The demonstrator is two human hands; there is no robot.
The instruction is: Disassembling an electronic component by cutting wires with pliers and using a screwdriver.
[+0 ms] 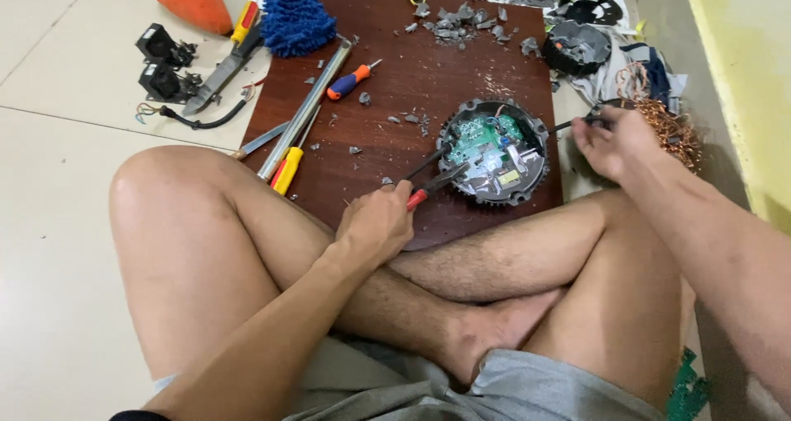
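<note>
My left hand is closed around the red handles of a pair of pliers, whose tips reach into the round grey casing at about its 8 o'clock edge. The casing lies on the brown board, a green circuit board showing inside. At the casing's 3 o'clock, my right hand pinches a dark cable. An orange-handled screwdriver lies at the casing's 10 o'clock.

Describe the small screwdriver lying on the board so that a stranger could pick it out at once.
Find the dark red wooden board. Near its upper middle, right of the long metal bar, lies the small screwdriver. Its orange-and-blue handle sets it apart from the yellow-handled tools.
</note>
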